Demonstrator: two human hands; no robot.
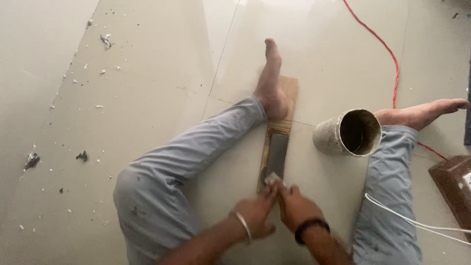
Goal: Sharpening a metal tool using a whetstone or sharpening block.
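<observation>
A wooden plank (287,92) lies on the tiled floor between my legs, pinned at its far end by my left foot (271,83). A flat grey slab (277,154) rests on the plank. My left hand (257,212), with a metal bangle, and my right hand (296,207), with a dark wristband, are pressed together at the plank's near end. Both grip a small pale piece (272,178) against the grey slab. The hands are blurred, so the piece's shape is unclear.
A dirty white cylindrical container (347,133) lies on its side by my right leg. A red cable (387,51) runs across the floor beyond it. A white cord (417,223) and a brown wooden block (454,189) sit at right. Debris (81,156) is scattered at left.
</observation>
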